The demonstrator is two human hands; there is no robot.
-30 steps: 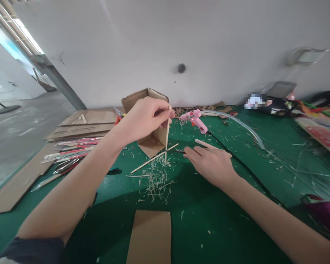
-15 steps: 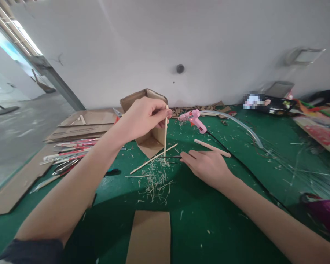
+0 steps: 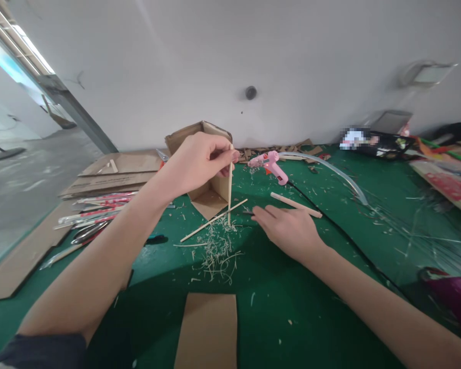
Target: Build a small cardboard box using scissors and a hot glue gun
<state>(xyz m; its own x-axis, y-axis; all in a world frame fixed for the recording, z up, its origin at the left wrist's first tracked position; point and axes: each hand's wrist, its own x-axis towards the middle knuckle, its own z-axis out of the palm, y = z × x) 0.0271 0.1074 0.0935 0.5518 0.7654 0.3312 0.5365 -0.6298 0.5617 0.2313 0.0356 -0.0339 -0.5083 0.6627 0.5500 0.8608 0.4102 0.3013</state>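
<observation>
My left hand (image 3: 211,156) pinches the top of a thin wooden stick (image 3: 229,195), held upright with its lower end among curly shavings (image 3: 217,256). To the right, my right hand (image 3: 286,230) has its fingers closed on a thin dark tool (image 3: 248,212), whose tip points toward the stick; its handle is hidden in the hand. Another thin stick (image 3: 200,230) lies slanted behind the shavings. An open cardboard box (image 3: 209,200) stands behind my left hand. Past my right hand lies a thicker wooden rod (image 3: 288,201).
A pink glue gun (image 3: 275,168) with a black cord lies behind my right hand. Wrapped sticks (image 3: 88,218) and cardboard sheets (image 3: 115,182) are at the left. A cardboard piece (image 3: 209,330) lies at the front. Clear tubing (image 3: 330,169) curves at the back right.
The dark tool's tip has moved up and slightly away from the upright stick. My left hand keeps its pinch on the stick, and the view has shifted slightly.
</observation>
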